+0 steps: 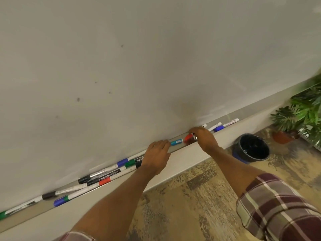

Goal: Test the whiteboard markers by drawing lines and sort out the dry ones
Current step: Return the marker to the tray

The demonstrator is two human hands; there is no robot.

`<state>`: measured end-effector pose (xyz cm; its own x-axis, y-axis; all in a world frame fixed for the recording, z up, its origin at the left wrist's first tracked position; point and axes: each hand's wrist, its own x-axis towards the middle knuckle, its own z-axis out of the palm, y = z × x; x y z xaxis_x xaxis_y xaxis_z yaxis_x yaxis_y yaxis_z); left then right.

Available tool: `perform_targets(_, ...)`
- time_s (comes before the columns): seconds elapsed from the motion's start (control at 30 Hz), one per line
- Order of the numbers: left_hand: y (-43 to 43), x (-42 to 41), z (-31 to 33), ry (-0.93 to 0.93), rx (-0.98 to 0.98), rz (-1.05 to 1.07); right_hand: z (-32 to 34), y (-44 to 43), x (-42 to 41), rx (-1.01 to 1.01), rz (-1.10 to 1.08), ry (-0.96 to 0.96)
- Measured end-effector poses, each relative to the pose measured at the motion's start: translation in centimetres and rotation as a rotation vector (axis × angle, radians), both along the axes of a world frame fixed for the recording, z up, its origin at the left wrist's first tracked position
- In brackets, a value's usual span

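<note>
Reaching into the tray (34, 208) at the foot of a whiteboard (121, 66), both hands sit side by side.

Right hand (203, 138): grip closed, with the fingers curled over a red marker (188, 137). Its glossy red cap juts out toward the other hand.

Left hand (157, 153): fingers bent over the tray's front lip, tips meeting the end of a teal marker (176, 142). Whether this grip pinches the barrel or merely touches it cannot be told.

The teal marker is a smooth cylinder with a pale printed label. It lies along the tray between the two grips, its other end just beside the red cap.

Outward of the left grip, a loose heap of markers (104, 178) lies in the tray. They have white plastic barrels with black, blue, green and red caps; some overlap, and two carry black printed bands.

Outward of the right grip, a few more markers (218, 128) lie along the tray, white-barrelled, one with a blue cap.

The tray is a dull grey metal channel. The whiteboard is matt off-white with a few dark specks.

Below and outward of the right grip, a round dark bin (251, 148) and a potted plant (304, 112) stand on mottled carpet (199, 197).
</note>
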<state>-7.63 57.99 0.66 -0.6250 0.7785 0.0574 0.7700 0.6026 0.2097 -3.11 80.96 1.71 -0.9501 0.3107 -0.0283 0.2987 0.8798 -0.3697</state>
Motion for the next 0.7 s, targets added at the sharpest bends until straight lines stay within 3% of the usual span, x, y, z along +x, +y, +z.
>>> perform_targets(0.2,-0.4,0.6,-0.7,-0.026,-0.032,0.071,-1.4,-1.5,0.5,0.071,-0.07,0.201)
perform_targets(0.33,-1.4,1.7,-1.9,-0.039,-0.109,0.176,-3.1,-4.7,1.5,0.157,0.055,0.253)
perform_targets(0.47,-3.4,3.0,-3.1,-0.037,-0.201,0.275,-4.9,-8.1,2.4,0.184,0.202,0.142)
perform_targets(0.7,-7.0,3.5,-5.7,-0.067,-0.235,0.331,-6.6,-12.1,2.2,0.263,0.23,-0.031)
